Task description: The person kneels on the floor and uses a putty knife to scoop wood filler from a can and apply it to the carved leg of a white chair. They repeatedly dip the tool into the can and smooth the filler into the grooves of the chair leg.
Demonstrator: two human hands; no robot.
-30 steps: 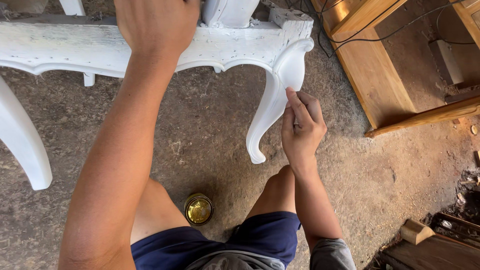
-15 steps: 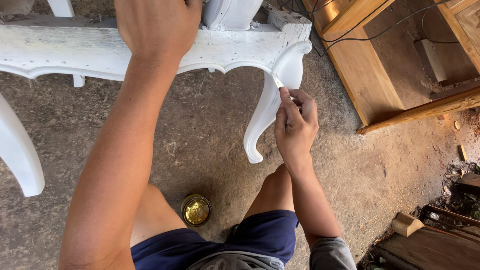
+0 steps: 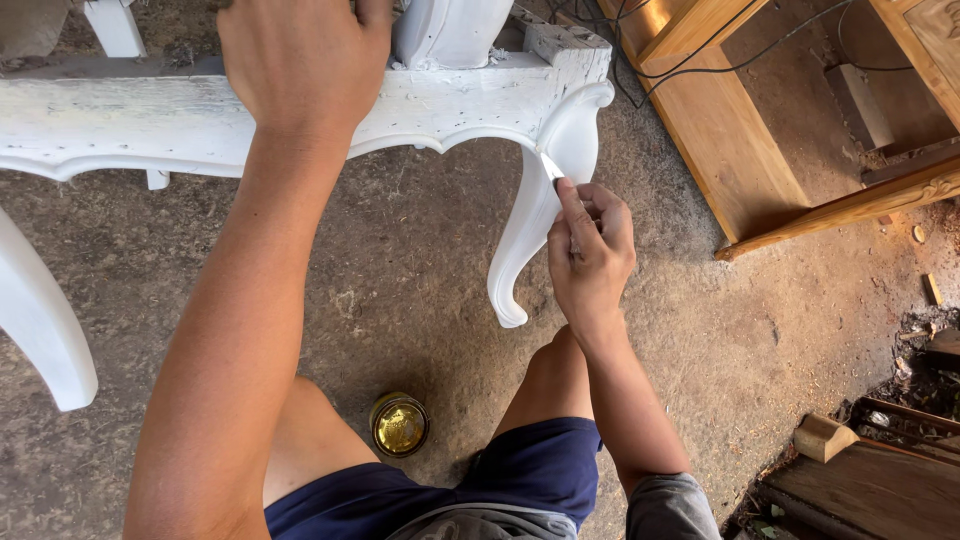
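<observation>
Furniture frame point(image 3: 180, 125), white, likely rigid and heavy: left hand point(image 3: 300, 70) grips its top rail. Right hand point(image 3: 590, 250) pinches a small blade point(image 3: 552, 166) against the curved leg point(image 3: 530, 230).

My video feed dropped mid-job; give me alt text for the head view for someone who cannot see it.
The right hand presses a small white blade against the curved white leg of a white-painted furniture frame, which the left hand grips from above. A gold-lidded tin sits on the dirt floor between the person's knees.

White furniture frame point(image 3: 450, 105); gold tin point(image 3: 399, 425); navy shorts point(image 3: 540, 470)
</observation>
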